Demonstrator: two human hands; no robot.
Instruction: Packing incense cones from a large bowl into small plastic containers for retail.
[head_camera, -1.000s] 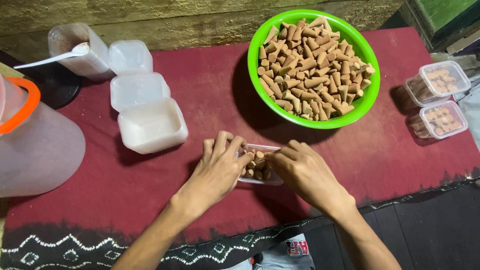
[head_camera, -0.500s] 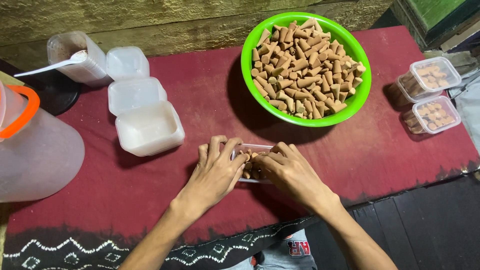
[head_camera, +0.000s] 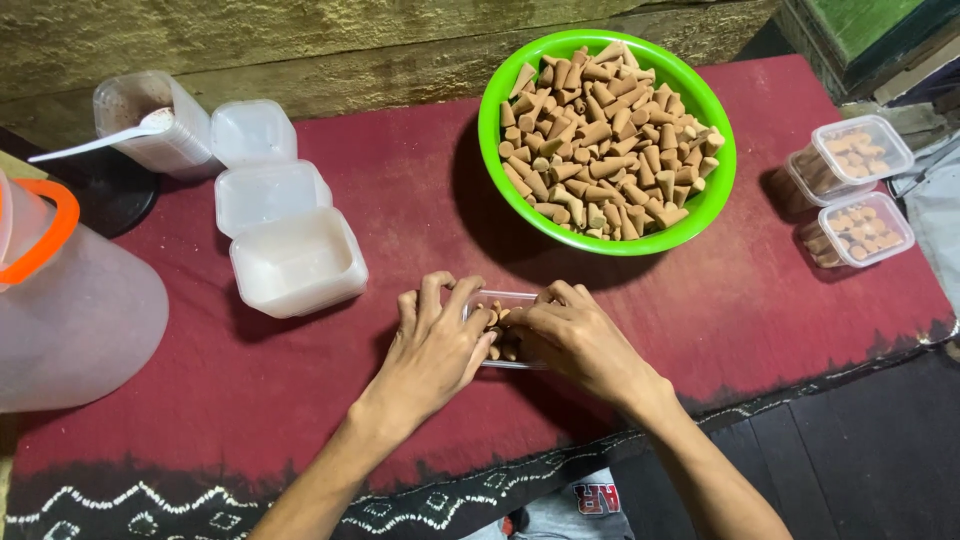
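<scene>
1. We see the small clear tub (head_camera: 505, 330) of brown cones on the red-covered counter (head_camera: 420, 190), near its front edge, lying between our two hands with its long axis running left to right.
2. Our left hand (head_camera: 437, 345) lies flat against the tub's left end, fingers spread and curled over its rim.
3. Our right hand (head_camera: 575, 335) covers the tub's right half, fingertips bunched down among the cones; whether they pinch one we cannot tell.
4. Both hands touch the tub, so neither is nearer.
5. The green bowl (head_camera: 497, 150) heaped with cones stands behind the tub, a bare strip of cloth between.
6. Empty white tubs (head_camera: 297, 262) sit to the left; two lidded tubs (head_camera: 850, 190) of cones are well apart on the right.
</scene>
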